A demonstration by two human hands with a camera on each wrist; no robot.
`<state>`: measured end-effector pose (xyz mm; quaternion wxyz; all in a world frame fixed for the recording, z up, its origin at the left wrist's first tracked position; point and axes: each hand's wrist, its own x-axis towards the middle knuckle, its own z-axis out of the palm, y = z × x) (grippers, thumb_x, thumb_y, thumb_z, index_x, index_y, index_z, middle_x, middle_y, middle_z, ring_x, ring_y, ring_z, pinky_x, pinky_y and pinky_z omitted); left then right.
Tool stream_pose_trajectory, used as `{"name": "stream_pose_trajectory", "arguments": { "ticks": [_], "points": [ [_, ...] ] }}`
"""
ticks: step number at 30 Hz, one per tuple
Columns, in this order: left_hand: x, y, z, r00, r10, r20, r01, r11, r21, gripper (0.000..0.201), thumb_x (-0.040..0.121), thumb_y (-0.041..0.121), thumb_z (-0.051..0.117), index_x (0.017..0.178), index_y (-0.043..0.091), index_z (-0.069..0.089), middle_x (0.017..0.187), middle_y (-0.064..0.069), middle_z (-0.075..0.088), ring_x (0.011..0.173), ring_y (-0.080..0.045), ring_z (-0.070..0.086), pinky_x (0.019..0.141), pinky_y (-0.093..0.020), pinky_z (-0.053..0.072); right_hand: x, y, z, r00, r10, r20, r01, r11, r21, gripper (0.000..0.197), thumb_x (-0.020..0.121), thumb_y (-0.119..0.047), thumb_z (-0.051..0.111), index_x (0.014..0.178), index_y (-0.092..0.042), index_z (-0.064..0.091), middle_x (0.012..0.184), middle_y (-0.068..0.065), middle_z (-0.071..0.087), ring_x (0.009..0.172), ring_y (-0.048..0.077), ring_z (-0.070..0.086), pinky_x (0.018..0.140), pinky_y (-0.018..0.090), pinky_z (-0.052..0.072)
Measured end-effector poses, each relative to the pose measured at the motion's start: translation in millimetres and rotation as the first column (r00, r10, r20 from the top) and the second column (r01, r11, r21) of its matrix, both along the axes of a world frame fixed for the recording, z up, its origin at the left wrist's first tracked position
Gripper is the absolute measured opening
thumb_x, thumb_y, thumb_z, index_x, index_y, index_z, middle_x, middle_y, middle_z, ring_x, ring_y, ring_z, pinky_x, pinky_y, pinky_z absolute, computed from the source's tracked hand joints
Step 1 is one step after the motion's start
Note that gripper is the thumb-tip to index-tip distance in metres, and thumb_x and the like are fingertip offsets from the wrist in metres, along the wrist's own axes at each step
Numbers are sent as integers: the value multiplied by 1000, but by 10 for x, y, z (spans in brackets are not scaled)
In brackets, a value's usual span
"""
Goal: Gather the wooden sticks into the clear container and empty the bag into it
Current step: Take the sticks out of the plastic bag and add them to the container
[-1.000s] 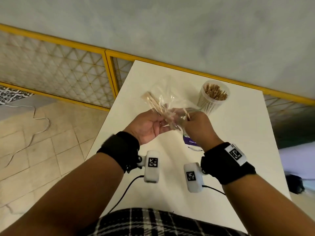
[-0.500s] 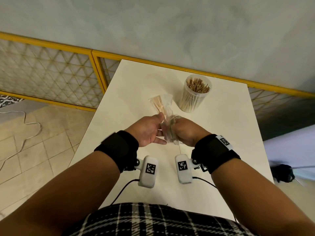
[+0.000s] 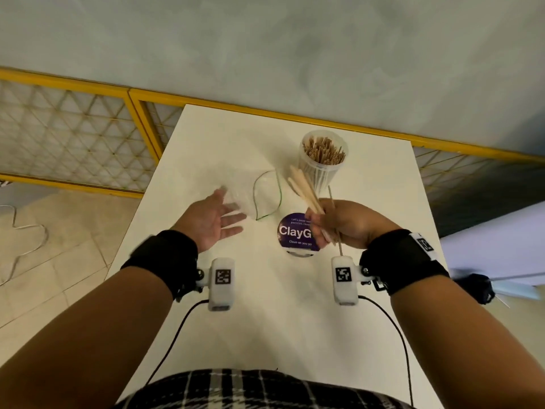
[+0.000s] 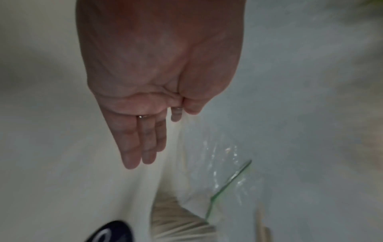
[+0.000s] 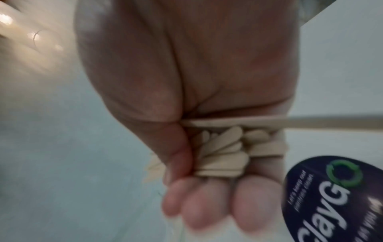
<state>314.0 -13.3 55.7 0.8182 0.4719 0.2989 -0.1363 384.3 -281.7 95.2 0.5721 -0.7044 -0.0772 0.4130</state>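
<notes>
With the clear container (image 3: 323, 160) already bristling with sticks, the right hand (image 3: 343, 224) clutches a last bundle of wooden sticks (image 3: 303, 187) beside it, while the left hand (image 3: 211, 222), fingers spread and holding nothing, hovers by the seemingly emptied bag (image 3: 259, 194) on the table (image 3: 280, 320).

Toward the far edge of the table (image 3: 295, 335), right of its middle, the way is blocked by the clear container (image 3: 321, 169), upright and packed with sticks, while the middle is taken up by the empty clear bag (image 3: 253, 193) lying flat and, just nearer, a round purple lid (image 3: 295, 231). The space above the lid and before the container is filled by the right hand (image 3: 345, 224) and the wooden sticks (image 3: 303, 188) fanned from its grip, and that over the bag's left part by the spread left hand (image 3: 212, 221). Bare surface is left along the near edge, up the left and right edges, and at the far left corner.
</notes>
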Motion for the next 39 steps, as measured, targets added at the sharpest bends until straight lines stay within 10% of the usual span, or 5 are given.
{"name": "stream_pose_trajectory", "arguments": {
  "ticks": [11,17,26,31,39],
  "points": [
    [-480,-181,-252,624,-685,-376,774,607,181,41,95,38,49,104,2,67,85,-9,67,71,-20,63,54,-23,45,1193,370,457,562,-752,346,531,648,547,18,95,-2,47,85,-16,43,68,-3,51,59,12,50,64,31,49],
    [-146,14,-142,865,-491,-102,415,587,695,26,95,24,51,75,18,67,59,4,59,56,-7,53,55,-24,38,1420,445,56,621,-618,482,557,780,284,18,89,-11,62,83,-15,46,74,7,55,64,14,58,69,25,51],
    [-262,58,-547,779,-616,116,-109,49,993,24,86,38,48,88,18,61,85,6,58,77,-13,54,72,-26,44,1374,333,-65,419,-286,862,547,837,12,25,98,-28,46,116,-19,61,116,1,66,106,13,58,95,28,45],
    [-541,68,-885,809,-588,-15,-19,-52,998,55,87,46,44,131,13,48,136,-7,51,125,-26,48,100,-40,41,1263,294,-281,385,565,730,170,734,-657,56,102,-44,20,141,-11,44,150,9,43,140,29,35,114,40,26],
    [-701,54,-1289,738,-618,-270,256,-114,960,84,84,73,11,151,23,-1,159,0,3,147,-22,3,116,-45,12,1156,305,-144,294,225,929,390,859,-331,48,101,-41,29,133,-16,55,142,5,52,133,23,45,109,39,37]
  ]
}}
